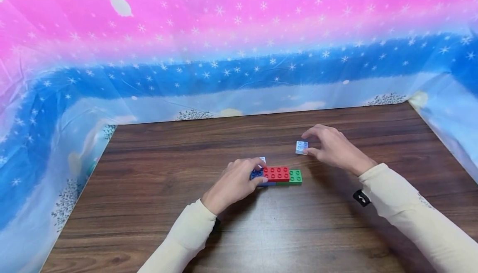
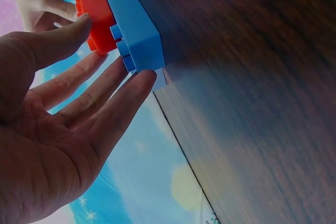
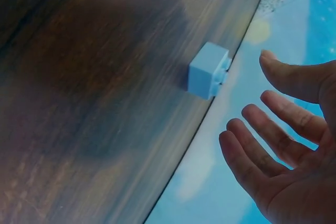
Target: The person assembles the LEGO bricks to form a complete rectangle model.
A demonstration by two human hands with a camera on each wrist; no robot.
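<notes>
The red block sits at the fingertips of the left hand, thumb and index finger pinching its near end. It bridges the blue block, beneath those fingertips, and the green block, farther right of that hand. One pale block stands partly hidden behind the left fingers. Another, the light-blue block, rests before the right hand, fingers spread apart. A black wrist device, beside the right sleeve, bears an unreadable white mark.

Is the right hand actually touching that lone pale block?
Apart. The right wrist view shows blue backdrop between the right hand and the pale block.
</notes>
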